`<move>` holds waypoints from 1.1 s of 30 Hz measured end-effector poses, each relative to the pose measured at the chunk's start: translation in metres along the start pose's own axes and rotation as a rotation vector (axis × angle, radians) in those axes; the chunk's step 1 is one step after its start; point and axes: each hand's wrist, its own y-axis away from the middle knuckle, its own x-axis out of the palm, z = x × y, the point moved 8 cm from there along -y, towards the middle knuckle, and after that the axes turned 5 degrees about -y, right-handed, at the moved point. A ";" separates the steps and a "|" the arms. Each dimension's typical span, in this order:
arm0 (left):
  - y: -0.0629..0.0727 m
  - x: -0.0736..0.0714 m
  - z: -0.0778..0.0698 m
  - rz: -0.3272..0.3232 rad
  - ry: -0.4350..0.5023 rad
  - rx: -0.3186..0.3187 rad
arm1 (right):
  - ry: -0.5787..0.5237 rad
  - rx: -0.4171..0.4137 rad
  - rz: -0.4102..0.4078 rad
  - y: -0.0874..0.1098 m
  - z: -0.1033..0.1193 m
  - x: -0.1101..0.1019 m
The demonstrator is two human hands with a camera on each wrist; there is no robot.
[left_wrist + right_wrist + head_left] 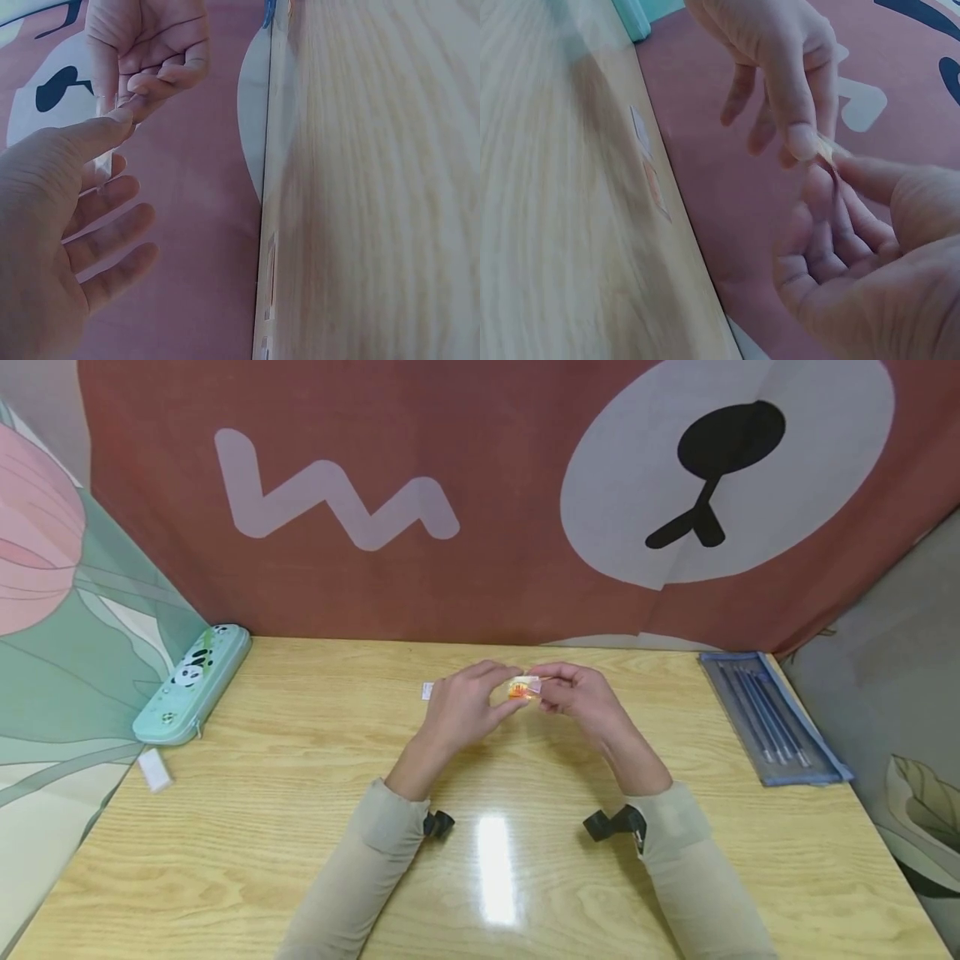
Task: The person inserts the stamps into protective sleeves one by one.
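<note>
- Wooden table [300,793], light grain with a glossy finish, carries a bright strip of reflected light near its front edge.
- Left hand [465,706] and right hand [581,697] are raised together above the middle of the table, toward its far side, fingertips meeting.
- Between them sits a small packet [522,687], orange and white, held clear of the tabletop. It is pinched from both sides.
- Left hand: thumb and forefinger are closed on the packet's left end; in the left wrist view the remaining fingers [112,247] are spread and relaxed, gripping nothing.
- Right hand: thumb and forefinger are closed on the packet's right end; the right wrist view shows the other fingers [817,262] loosely curled toward the palm.
- In both wrist views the packet shows only as a thin sliver between the fingertips; its print cannot be read.
- A small white slip [427,691] lies flat on the table just left of the left hand, apart from it.
- A mint-green pencil case [191,685] with a panda print lies along the far left edge of the table, zipped.
- A white eraser-like block [155,770] lies just in front of the pencil case, near the left edge.
- A clear blue pouch [772,718] holding several thin dark rods lies at the far right of the table, well apart from the hands.
- A reddish-brown backdrop [487,527] with a pale zigzag and a bear-snout figure stands behind the table.
- Both forearms are in beige sleeves [360,877], each with a black strap at the wrist.
</note>
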 end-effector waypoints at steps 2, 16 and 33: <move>-0.001 0.001 0.001 0.006 0.000 -0.001 | 0.028 -0.007 0.016 0.000 0.002 -0.001; -0.007 0.006 0.009 0.040 0.041 -0.040 | 0.122 -0.065 -0.046 0.007 0.030 -0.034; -0.017 0.041 0.026 0.284 0.061 -0.145 | 0.391 -0.003 -0.032 0.023 0.001 -0.068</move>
